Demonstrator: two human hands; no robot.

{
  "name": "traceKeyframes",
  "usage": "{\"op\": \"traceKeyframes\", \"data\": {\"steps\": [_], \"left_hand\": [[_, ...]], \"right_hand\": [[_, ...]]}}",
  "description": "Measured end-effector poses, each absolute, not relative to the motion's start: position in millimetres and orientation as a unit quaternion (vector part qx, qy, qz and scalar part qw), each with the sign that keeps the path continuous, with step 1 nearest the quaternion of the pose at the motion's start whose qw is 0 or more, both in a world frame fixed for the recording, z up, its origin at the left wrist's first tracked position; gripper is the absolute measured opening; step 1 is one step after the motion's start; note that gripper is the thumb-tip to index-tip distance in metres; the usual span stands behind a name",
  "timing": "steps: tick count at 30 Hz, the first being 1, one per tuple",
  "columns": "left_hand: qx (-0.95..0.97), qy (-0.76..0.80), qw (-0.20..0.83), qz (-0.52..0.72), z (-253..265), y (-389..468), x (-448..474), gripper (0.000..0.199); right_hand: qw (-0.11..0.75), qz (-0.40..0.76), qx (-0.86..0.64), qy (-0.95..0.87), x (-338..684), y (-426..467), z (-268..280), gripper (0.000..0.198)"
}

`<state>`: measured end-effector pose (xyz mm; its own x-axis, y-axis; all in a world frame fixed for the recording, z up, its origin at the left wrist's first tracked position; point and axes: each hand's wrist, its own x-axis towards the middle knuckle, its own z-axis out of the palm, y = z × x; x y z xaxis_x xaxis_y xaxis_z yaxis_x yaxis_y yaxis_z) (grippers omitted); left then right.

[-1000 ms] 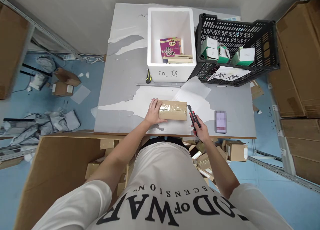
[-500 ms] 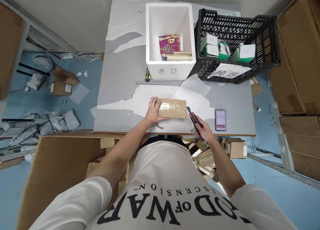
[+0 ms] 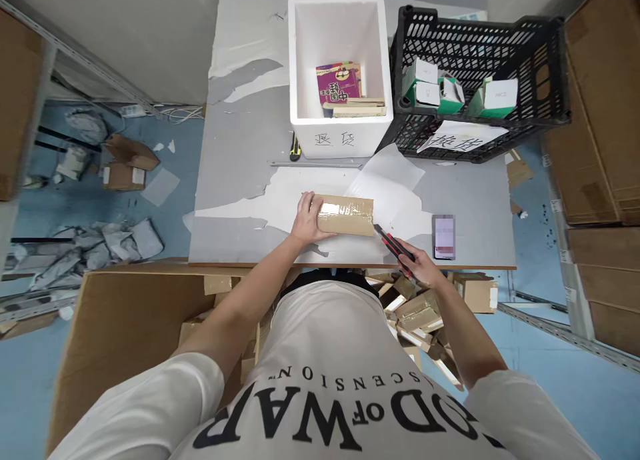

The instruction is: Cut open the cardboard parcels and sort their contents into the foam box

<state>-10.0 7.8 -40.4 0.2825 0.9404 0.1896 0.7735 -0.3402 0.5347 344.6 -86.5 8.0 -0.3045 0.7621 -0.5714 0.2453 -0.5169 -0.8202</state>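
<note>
A small brown cardboard box (image 3: 346, 215) with shiny clear tape lies on white paper near the table's front edge. My left hand (image 3: 307, 219) grips its left end, fingers over the far side and thumb along the near side. In my right hand (image 3: 419, 265) is a red and black utility knife (image 3: 395, 245). Its tip is at the box's right end, by the lower corner; whether the blade touches the cardboard I cannot tell.
Behind the box stand a white foam box (image 3: 340, 140) holding booklets and a black plastic crate (image 3: 480, 67) with green-white cartons. A yellow-black cutter (image 3: 295, 147) lies by the foam box, a phone (image 3: 444, 237) to the right. Below the table are a large carton (image 3: 135, 327) and several small boxes (image 3: 417, 312).
The utility knife has turned flatter, and its tip has moved down along the box's right end. My right hand has shifted slightly right. The left hand still holds the box.
</note>
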Motion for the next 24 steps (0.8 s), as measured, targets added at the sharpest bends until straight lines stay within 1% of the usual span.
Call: {"op": "traceKeyframes", "data": {"steps": [4,13,15,18,20,22,24], "left_hand": [[0.787,0.544,0.156,0.246,-42.3,7.7,-10.6,0.113],[0.795,0.539,0.154,0.233,-41.9,7.4,-12.1,0.113],[0.796,0.537,0.153,0.231,-41.4,6.7,-12.2,0.114],[0.796,0.541,0.156,0.220,-38.9,5.3,-12.9,0.117],[0.796,0.546,0.165,0.202,-35.2,4.3,-13.5,0.116],[0.795,0.552,0.176,0.178,-30.4,3.2,-13.8,0.107],[0.791,0.563,0.181,0.158,-25.6,1.9,-13.2,0.089]], "right_hand": [[0.166,0.678,-0.553,-0.455,345.8,-94.0,8.1,0.073],[0.179,0.670,-0.565,-0.447,351.9,-97.0,12.5,0.072],[0.192,0.659,-0.581,-0.437,362.9,-101.6,9.5,0.074],[0.234,0.618,-0.615,-0.431,377.4,-108.8,-0.3,0.079],[0.261,0.579,-0.638,-0.435,380.0,-111.1,-9.9,0.078],[0.274,0.534,-0.666,-0.443,375.9,-109.8,-21.0,0.070],[0.265,0.485,-0.692,-0.463,367.2,-104.8,-32.8,0.064]]}}
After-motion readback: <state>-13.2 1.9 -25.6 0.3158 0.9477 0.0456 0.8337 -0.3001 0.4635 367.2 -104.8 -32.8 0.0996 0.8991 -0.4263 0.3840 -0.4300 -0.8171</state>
